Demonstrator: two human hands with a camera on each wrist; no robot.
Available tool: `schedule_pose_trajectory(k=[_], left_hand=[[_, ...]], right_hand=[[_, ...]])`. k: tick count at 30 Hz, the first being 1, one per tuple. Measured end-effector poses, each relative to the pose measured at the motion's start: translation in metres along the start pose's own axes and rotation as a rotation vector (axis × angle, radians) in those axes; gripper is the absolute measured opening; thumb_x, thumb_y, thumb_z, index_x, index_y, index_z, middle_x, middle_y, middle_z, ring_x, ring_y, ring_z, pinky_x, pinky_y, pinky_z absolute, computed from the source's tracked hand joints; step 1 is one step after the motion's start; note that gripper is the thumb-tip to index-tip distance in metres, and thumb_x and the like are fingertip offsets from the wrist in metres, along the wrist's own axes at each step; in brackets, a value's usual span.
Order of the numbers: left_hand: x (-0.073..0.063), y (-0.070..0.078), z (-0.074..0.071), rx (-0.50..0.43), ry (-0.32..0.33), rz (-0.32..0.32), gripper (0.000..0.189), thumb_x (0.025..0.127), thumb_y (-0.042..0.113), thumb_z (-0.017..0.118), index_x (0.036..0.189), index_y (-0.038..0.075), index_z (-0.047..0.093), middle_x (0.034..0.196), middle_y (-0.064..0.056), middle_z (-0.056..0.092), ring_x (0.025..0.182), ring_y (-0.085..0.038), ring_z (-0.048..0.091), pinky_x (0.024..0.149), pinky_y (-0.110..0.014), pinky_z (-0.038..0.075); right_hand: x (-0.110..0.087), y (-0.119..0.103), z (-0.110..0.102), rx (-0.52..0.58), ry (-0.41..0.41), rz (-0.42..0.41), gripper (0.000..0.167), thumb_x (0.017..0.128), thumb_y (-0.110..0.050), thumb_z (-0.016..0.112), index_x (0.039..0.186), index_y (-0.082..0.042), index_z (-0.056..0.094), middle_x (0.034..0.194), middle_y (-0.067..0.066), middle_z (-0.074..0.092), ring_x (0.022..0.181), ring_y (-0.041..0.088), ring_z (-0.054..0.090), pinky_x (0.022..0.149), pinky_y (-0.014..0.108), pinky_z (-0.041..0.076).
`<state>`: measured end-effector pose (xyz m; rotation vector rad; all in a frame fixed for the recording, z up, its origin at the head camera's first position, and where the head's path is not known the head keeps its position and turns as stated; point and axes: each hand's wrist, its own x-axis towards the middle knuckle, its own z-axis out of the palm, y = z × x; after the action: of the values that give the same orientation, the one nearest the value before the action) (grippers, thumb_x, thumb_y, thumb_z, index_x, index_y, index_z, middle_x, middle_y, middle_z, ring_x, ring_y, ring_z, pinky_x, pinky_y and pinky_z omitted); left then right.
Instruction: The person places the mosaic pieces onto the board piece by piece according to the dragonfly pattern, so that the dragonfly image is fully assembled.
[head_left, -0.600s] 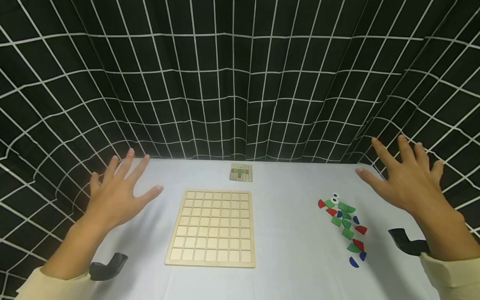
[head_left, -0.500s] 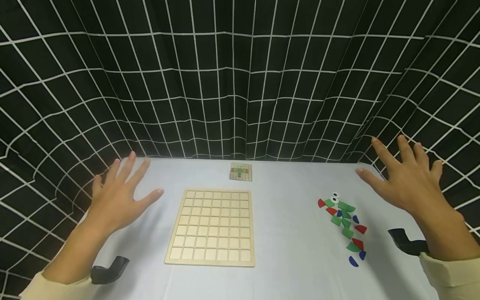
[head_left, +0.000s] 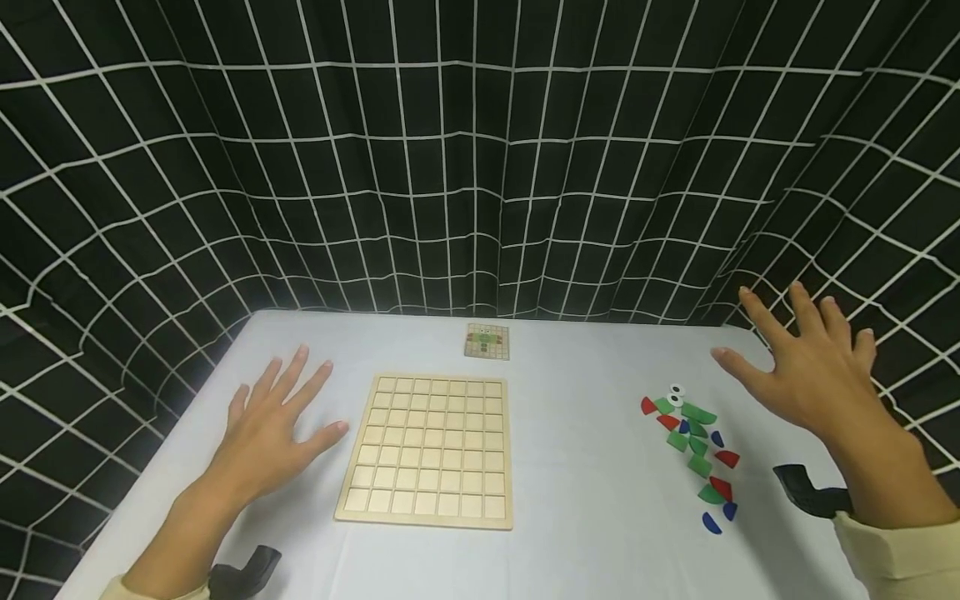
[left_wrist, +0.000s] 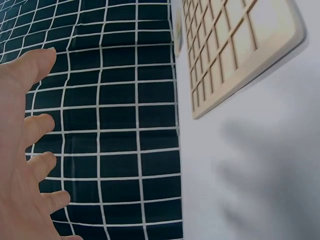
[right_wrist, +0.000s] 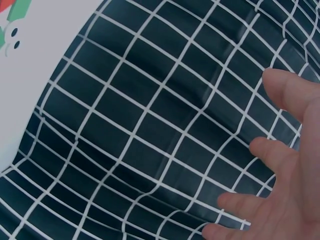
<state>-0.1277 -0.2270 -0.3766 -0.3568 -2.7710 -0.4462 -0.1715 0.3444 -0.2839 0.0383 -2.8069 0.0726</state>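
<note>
My left hand (head_left: 266, 442) hovers with spread fingers just left of a pale wooden grid board (head_left: 427, 450), holding nothing. In the left wrist view its fingers (left_wrist: 42, 165) stand off the table, and its shadow falls beside the board. At the right, my right hand (head_left: 810, 375) is raised with fingers apart and nothing in it. Flat pieces lie to its left: green ones (head_left: 700, 465), red ones (head_left: 726, 458), blue ones (head_left: 712, 523) and two white eye discs (head_left: 675, 400). A small picture card (head_left: 487, 342) with a green, red and gridded pattern lies behind the board.
A white table (head_left: 577, 467) carries everything. Dark cloth with a white grid (head_left: 480, 167) hangs behind and along both sides. Black curved wrist mounts (head_left: 246, 573) stick out beside both sleeves.
My left hand has moved right and nearer to me, closer to the board. The right hand has shifted only slightly. The head view has turned a little, and the board and pieces keep their places.
</note>
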Motion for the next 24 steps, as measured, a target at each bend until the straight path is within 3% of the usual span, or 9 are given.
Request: schedule_pose_trajectory(k=[10,18,24], left_hand=[[-0.011,-0.004,0.026,-0.172,0.018,0.066,0.071,0.086,0.048,0.068,0.146,0.019,0.044,0.157,-0.006,0.024,0.141,-0.039,0.019,0.102,-0.070,0.016],[-0.022,-0.002,0.040,-0.275,-0.029,0.040,0.067,0.085,0.047,0.071,0.143,0.022,0.049,0.156,0.004,0.026,0.140,-0.037,0.022,0.102,-0.068,0.020],[-0.027,-0.003,0.046,-0.312,-0.052,0.040,0.064,0.084,0.046,0.073,0.140,0.021,0.054,0.154,0.001,0.031,0.139,-0.037,0.025,0.103,-0.066,0.021]], right_hand=[[-0.002,0.003,0.014,0.028,0.006,-0.027,0.087,0.088,-0.058,0.054,0.155,-0.017,0.016,0.154,0.032,0.000,0.137,0.055,-0.007,0.101,0.073,-0.008],[-0.001,0.002,0.018,0.036,-0.004,-0.030,0.087,0.089,-0.058,0.054,0.155,-0.017,0.015,0.154,0.032,0.000,0.137,0.054,-0.007,0.101,0.073,-0.007],[0.001,0.001,0.022,0.060,-0.009,-0.054,0.084,0.091,-0.055,0.054,0.155,-0.018,0.016,0.154,0.031,0.002,0.138,0.054,-0.005,0.101,0.072,-0.007]])
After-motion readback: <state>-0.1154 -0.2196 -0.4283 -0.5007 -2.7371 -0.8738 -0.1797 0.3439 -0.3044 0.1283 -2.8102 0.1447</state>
